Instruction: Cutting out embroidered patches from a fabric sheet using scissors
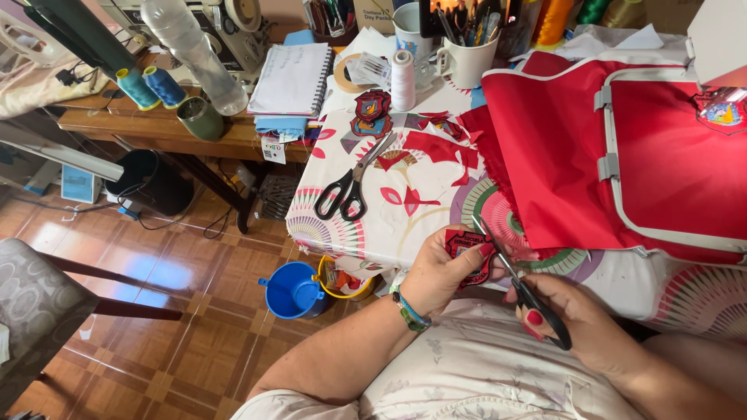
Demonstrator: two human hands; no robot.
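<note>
Close to our lap, our left hand (440, 272) pinches a red embroidered patch (469, 250) while our right hand (572, 315) grips small scissors (520, 284), trimming its edge; next we turn it carefully.

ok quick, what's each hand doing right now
left hand: closed on a red embroidered patch, pinched at its edge.
right hand: closed around small black-handled scissors, blades at the patch.
</note>
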